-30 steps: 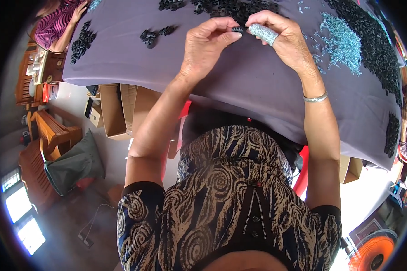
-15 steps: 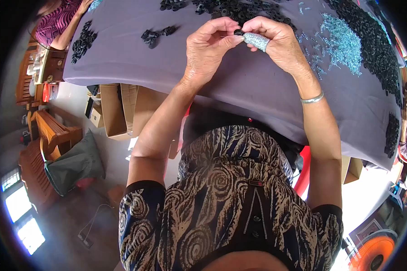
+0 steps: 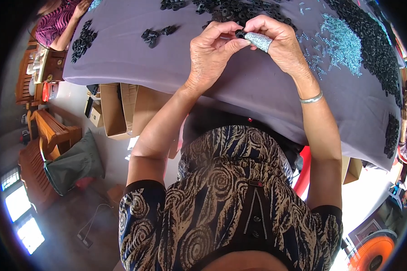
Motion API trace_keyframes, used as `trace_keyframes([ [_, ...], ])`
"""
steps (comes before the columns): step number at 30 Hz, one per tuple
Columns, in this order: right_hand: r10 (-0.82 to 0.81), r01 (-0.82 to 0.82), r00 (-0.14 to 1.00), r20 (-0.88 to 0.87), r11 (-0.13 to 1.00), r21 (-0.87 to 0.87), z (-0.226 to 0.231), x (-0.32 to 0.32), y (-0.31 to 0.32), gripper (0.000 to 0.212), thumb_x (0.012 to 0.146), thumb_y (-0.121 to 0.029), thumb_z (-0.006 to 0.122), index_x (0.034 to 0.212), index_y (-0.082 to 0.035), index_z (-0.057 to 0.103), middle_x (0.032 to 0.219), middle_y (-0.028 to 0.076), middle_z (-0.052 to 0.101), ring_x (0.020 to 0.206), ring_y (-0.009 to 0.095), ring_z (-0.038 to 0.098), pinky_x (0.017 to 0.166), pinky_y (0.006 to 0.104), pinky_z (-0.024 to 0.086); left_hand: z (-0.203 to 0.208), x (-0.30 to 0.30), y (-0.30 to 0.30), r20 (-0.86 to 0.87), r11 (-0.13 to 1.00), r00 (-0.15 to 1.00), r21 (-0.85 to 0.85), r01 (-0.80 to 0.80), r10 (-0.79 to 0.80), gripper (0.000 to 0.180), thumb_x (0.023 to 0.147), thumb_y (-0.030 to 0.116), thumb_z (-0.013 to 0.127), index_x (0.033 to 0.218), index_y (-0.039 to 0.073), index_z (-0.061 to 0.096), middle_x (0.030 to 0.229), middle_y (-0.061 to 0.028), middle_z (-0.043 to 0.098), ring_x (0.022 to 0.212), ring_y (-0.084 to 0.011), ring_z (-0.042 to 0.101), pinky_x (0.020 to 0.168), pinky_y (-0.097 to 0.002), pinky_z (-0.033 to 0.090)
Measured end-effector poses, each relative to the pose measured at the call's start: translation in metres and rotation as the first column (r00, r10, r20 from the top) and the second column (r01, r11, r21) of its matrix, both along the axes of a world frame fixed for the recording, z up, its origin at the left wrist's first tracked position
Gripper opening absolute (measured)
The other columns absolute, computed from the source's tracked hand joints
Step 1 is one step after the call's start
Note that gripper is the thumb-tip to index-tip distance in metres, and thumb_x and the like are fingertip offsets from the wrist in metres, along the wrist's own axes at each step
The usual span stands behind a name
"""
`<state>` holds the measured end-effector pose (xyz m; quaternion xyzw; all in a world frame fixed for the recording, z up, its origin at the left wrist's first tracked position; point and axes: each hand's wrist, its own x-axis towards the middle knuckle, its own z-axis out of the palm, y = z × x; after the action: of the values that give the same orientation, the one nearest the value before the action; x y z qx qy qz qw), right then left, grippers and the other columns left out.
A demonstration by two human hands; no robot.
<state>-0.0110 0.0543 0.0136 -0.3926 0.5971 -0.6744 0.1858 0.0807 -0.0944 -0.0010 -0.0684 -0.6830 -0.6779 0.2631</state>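
Observation:
Above the table, my left hand (image 3: 209, 56) and my right hand (image 3: 282, 47) meet at the fingertips. Between them is a small black plastic part (image 3: 240, 34), pinched by both hands. A speckled grey wrap (image 3: 259, 42) covers my right thumb, which presses against the part. Whether a spring is in my fingers cannot be seen. Just beyond my hands lies a heap of similar black plastic parts (image 3: 233, 10). A pile of small pale-blue coil springs (image 3: 341, 43) spreads to the right of my right hand.
A grey cloth covers the table (image 3: 135, 63). More black pieces (image 3: 368, 49) line its right side, with small clusters (image 3: 153, 37) at left. Another person's arm (image 3: 68, 34) rests at the far left. Cardboard boxes (image 3: 113, 108) stand below the table edge; an orange fan (image 3: 373, 257) is at lower right.
Both hands have shifted slightly to the right, staying together. The black part has turned a little and shows more between the fingertips. The other person's hand at far left has moved slightly.

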Motion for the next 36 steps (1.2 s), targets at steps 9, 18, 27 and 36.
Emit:
trace_keyframes([
  [9, 0.046, -0.046, 0.999, 0.008, 0.999, 0.005, 0.002, 0.003, -0.001, 0.010, 0.083, -0.002, 0.063, 0.092, -0.002, 0.060, 0.082, -0.003, 0.058, 0.076, 0.004, 0.055, 0.065, 0.0184, 0.045, 0.001, 0.000, -0.003, -0.089, 0.996, 0.995, -0.075, -0.043, 0.036, 0.024, 0.073, -0.003, 0.071, 0.095, 0.003, 0.066, 0.089, -0.0029, 0.055, 0.077, -0.0073, 0.055, 0.067, -0.0174, 0.049],
  [18, 0.042, -0.039, 0.996, 0.080, 0.998, -0.046, -0.001, 0.003, -0.002, 0.007, 0.083, -0.001, 0.062, 0.088, -0.003, 0.058, 0.081, -0.002, 0.058, 0.075, 0.006, 0.055, 0.064, 0.0192, 0.046, 0.004, 0.002, -0.005, 0.107, 0.982, 0.991, 0.181, 0.056, -0.077, 0.025, 0.073, -0.004, 0.071, 0.096, 0.004, 0.065, 0.086, -0.0007, 0.057, 0.075, -0.0075, 0.054, 0.069, -0.0203, 0.048],
  [27, -0.176, 0.308, 0.852, -0.494, 0.930, 0.201, 0.000, -0.008, 0.003, 0.018, 0.080, 0.005, 0.058, 0.096, -0.002, 0.063, 0.087, 0.001, 0.061, 0.079, 0.011, 0.058, 0.072, 0.0232, 0.046, 0.019, 0.000, -0.048, 0.098, 0.985, 0.995, 0.171, -0.024, 0.007, 0.017, 0.085, 0.000, 0.058, 0.101, 0.002, 0.062, 0.099, -0.0102, 0.064, 0.087, -0.0181, 0.062, 0.070, -0.0298, 0.051],
  [36, 0.002, 0.323, 0.612, -0.791, 0.912, 0.252, -0.010, 0.008, -0.014, 0.027, 0.073, 0.005, 0.055, 0.096, -0.007, 0.060, 0.086, 0.006, 0.055, 0.083, 0.024, 0.059, 0.070, 0.0350, 0.050, -0.002, -0.004, -0.066, 0.260, 0.983, 0.965, 0.171, -0.063, 0.017, 0.020, 0.083, 0.006, 0.063, 0.103, 0.001, 0.063, 0.088, -0.0083, 0.065, 0.075, -0.0139, 0.063, 0.060, -0.0237, 0.051],
])
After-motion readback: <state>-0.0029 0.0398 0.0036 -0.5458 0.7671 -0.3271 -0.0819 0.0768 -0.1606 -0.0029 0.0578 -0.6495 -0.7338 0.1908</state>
